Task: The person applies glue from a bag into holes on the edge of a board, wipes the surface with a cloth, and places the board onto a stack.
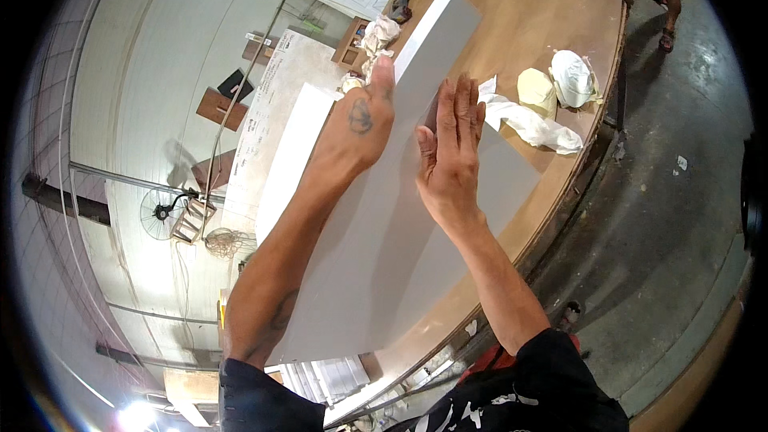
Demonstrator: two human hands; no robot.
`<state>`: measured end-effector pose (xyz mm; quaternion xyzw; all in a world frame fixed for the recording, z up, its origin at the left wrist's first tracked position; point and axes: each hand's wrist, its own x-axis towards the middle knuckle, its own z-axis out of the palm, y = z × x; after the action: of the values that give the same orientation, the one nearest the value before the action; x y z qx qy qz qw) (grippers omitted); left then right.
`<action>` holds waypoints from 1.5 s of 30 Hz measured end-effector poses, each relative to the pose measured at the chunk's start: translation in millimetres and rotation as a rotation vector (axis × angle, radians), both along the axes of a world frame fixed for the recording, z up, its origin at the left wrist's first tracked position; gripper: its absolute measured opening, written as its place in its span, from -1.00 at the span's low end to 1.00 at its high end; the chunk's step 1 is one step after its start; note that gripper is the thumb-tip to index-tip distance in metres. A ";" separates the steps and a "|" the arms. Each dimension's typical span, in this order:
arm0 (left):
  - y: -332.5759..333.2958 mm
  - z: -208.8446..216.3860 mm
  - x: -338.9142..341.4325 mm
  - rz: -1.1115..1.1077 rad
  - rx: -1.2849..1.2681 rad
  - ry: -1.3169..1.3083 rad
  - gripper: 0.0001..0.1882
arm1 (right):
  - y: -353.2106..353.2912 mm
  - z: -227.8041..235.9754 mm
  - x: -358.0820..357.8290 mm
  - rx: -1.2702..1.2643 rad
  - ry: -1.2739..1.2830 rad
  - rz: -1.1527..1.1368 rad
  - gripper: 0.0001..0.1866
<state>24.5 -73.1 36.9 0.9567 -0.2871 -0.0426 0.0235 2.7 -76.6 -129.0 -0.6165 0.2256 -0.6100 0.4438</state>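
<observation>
- Right hand (453,156): fingers straight and close together, pointing up the white panel (376,272), thumb a little apart from them; the hand looks spread flat and does not appear to be gripping anything, though what is under the palm is hidden.
- Left hand (362,124): back of the hand upward, one digit pointing away from the body; the other fingers are hidden, so I cannot tell whether they hold anything. It lies over the panel's left side, with a gap of white surface between it and the right hand.
- The panel lies at a slant beneath both hands and forearms, its near end reaching down toward the body. Bright white edges show along its left side and at its far end.
- Under it is the brown table (552,16), whose bare top gives open room beyond the panel's far right side; along the near right only a narrow strip separates the panel from the table's edge.
- A white cloth (532,124) lies near the right fingertips, with a pale yellow bundle (536,92) and a white bundle (572,78) close to the table's right edge.
- Crumpled rags (379,34) crowd the panel's far left side.
- Past the table's right edge is grey floor (640,216).
</observation>
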 end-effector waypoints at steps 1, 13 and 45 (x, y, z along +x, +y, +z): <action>0.2 0.2 -0.4 0.006 0.012 0.010 -0.06 | 1.2 -0.6 0.3 0.006 -0.014 0.005 -0.40; 2.5 -5.3 2.4 -0.026 -0.050 -0.002 -0.05 | -2.5 -6.6 -2.4 -0.111 -0.063 -0.097 -0.47; 21.7 -36.7 61.0 -0.340 -0.190 -0.013 -0.02 | 4.8 -166.5 -138.1 0.947 -0.862 0.259 -0.55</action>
<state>85.5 -51.5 0.2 0.8880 -0.4476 -0.0123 0.1042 -135.5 -71.8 -295.5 -0.0768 0.1958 -0.5789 0.7878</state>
